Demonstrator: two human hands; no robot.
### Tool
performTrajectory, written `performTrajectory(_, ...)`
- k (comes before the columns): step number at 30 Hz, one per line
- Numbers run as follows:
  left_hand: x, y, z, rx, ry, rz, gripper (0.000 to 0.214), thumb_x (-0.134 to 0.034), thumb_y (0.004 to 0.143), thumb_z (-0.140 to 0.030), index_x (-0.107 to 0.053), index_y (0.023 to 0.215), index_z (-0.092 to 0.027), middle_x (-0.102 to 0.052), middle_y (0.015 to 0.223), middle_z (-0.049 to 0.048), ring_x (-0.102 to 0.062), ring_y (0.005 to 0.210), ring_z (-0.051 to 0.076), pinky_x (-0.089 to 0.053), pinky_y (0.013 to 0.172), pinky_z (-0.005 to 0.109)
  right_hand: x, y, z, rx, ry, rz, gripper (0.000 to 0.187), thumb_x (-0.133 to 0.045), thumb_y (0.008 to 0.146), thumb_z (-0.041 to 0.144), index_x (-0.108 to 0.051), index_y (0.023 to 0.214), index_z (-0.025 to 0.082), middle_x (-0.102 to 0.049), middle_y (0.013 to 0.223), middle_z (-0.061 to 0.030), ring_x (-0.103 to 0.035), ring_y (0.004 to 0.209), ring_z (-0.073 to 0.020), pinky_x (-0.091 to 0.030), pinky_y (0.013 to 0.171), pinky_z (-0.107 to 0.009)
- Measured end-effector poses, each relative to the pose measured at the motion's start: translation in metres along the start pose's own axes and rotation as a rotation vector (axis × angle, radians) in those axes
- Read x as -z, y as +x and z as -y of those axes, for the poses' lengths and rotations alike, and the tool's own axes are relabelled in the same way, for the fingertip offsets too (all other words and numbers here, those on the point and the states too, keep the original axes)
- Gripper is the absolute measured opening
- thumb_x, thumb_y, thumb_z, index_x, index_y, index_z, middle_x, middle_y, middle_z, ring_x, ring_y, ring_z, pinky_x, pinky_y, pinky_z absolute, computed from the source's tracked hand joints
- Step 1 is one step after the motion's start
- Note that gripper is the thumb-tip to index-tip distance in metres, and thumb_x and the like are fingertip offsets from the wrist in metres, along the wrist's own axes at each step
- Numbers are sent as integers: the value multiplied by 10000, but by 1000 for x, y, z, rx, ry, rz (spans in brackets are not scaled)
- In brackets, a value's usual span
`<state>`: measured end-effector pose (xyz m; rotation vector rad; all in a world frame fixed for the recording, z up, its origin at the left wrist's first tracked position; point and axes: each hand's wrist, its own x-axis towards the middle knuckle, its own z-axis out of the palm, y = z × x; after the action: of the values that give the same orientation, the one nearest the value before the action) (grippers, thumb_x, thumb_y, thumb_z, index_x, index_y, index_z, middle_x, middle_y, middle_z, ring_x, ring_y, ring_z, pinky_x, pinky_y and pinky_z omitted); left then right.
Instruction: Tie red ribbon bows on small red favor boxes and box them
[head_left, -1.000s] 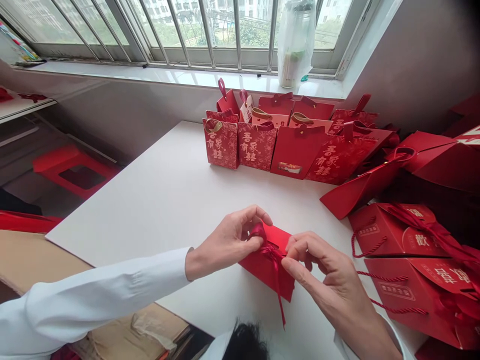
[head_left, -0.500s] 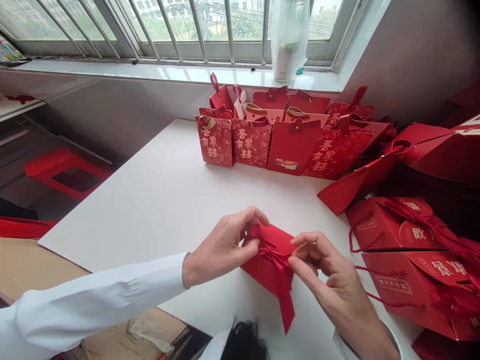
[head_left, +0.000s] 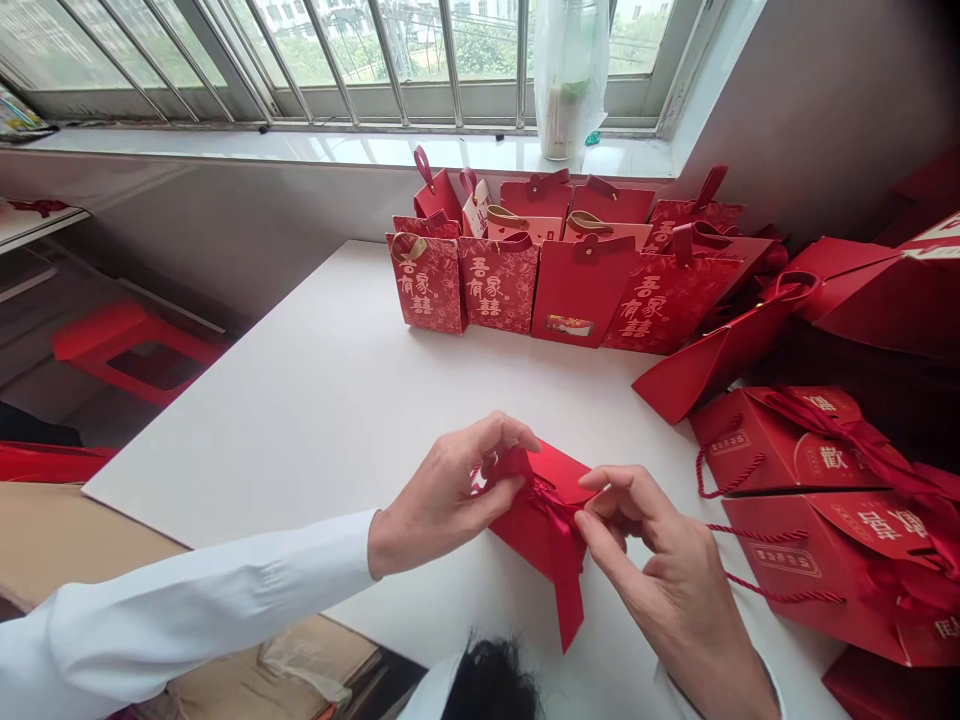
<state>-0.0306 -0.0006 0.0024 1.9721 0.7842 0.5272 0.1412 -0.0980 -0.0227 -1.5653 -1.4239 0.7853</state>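
The left hand clenched a red paper gift box and its glossy red satin ribbon. The right hand pinched the ribbon near the knot, keeping it taut.

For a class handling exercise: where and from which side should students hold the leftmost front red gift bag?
Take the gold ribbon handle of the red gift bag from above and left: it stands upright, the loop rises above its top, and the next bag crowds its right side.
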Motion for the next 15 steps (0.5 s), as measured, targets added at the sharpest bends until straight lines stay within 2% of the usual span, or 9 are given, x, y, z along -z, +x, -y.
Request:
performTrajectory(3,-3,0,1,5,-3,-39,242,-441,812,-28,-484,985,-193,-547,808,-9,-473,686,102,-395,660,237,-1,-1,0,3,53,17,92,-497,882,224,-496,972,242,-527,631,59,-508,519,-96,-401,447,-171)
performTrajectory(9,-6,0,0,108,-5,-118,192,-370,875,-80,-531,905,-181,-574,883,17,-534,767,113,-416,670,235,-5,-4,2,3,69,11,93,-490,892,239,-492,985,229,-528,636,45,-523,539,-110,-417,465,-185)
performTrajectory(13,-5,1,3,99,26,-190,230,-355,856,-55,-531,922,-187,-570,986,27,-541,903,127,-430,730,229,-5,-4,2,9,50,17,82,-482,894,248,-493,972,225,-523,632,40,-519,532,-113,-420,471,-191)
performTrajectory(15,-4,2,7,88,93,-222,193,-380,851,-73,-517,921,-190,-556,968,18,-526,853,120,-422,701,225,-5,-3,1,0,35,33,83,-472,897,258,-493,971,226,-522,629,39,-518,524,-115,-415,464,-195)
